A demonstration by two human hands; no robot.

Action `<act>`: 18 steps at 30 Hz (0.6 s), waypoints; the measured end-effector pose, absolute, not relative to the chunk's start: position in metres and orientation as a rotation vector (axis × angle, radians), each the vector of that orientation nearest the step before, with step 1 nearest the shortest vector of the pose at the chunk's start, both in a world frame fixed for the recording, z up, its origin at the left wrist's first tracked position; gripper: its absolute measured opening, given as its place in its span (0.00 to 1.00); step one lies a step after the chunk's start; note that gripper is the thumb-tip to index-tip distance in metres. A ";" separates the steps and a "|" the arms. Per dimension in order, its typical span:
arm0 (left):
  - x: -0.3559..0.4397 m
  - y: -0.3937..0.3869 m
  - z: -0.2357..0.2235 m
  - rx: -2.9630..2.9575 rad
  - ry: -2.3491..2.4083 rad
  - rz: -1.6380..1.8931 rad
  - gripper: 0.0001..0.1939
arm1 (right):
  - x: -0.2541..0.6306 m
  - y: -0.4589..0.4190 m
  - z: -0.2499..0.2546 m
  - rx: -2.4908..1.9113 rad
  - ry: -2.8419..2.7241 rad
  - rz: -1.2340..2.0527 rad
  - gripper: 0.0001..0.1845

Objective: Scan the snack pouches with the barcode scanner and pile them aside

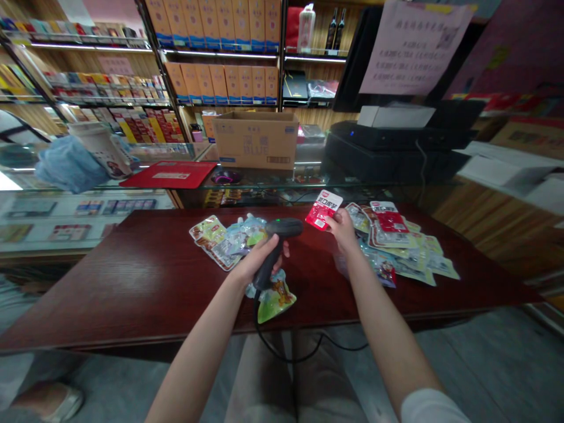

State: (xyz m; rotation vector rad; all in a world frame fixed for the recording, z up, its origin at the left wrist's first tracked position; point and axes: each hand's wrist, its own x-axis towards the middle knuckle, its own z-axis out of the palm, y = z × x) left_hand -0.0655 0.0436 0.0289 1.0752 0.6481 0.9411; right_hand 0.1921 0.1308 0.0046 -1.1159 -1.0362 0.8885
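Note:
My left hand (264, 256) is wrapped round the handle of a black barcode scanner (282, 227), its head turned to the right and a small green light on top. A red and white snack packet (324, 210) is pinched in my right hand (342, 229), held up off the table to the right of the scanner. Behind and below my left hand lie several snack packets (212, 235), with a green one (277, 301) nearer me. Beyond my right wrist spreads a larger pile of packets (412, 252), topped by another red and white packet (388, 217).
The dark red wooden table (145, 282) stands before a glass counter holding a cardboard box (255, 141), a red mat (170, 174) and a black printer-like machine (379, 153). The scanner's cable (286, 358) hangs over the front edge. Someone's shoe (68, 404) shows at lower left.

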 end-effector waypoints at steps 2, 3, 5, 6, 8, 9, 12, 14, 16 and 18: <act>-0.066 0.044 0.028 1.072 0.634 0.944 0.33 | 0.192 0.129 0.004 -1.107 -1.037 0.892 0.24; -0.067 0.044 0.028 1.073 0.627 0.943 0.34 | 0.191 0.128 0.004 -1.108 -1.038 0.893 0.24; -0.068 0.044 0.027 1.076 0.617 0.947 0.34 | 0.190 0.128 0.004 -1.112 -1.041 0.889 0.24; -0.068 0.044 0.026 1.078 0.614 0.947 0.34 | 0.190 0.127 0.005 -1.116 -1.044 0.879 0.24; -0.069 0.045 0.026 1.077 0.615 0.951 0.34 | 0.192 0.125 0.009 -1.135 -1.067 0.819 0.23; -0.069 0.045 0.025 1.075 0.617 0.951 0.34 | 0.196 0.123 0.013 -1.152 -1.087 0.760 0.22; -0.070 0.046 0.025 1.064 0.622 0.946 0.34 | 0.216 0.111 0.027 -1.237 -1.136 0.486 0.18; -0.069 0.046 0.026 1.069 0.629 0.939 0.34 | 0.237 0.100 0.040 -1.323 -1.142 0.310 0.14; -0.069 0.045 0.027 1.080 0.638 0.933 0.34 | 0.262 0.089 0.054 -1.450 -1.117 0.166 0.13; -0.069 0.044 0.028 1.089 0.646 0.929 0.35 | 0.287 0.079 0.066 -1.554 -1.061 0.053 0.16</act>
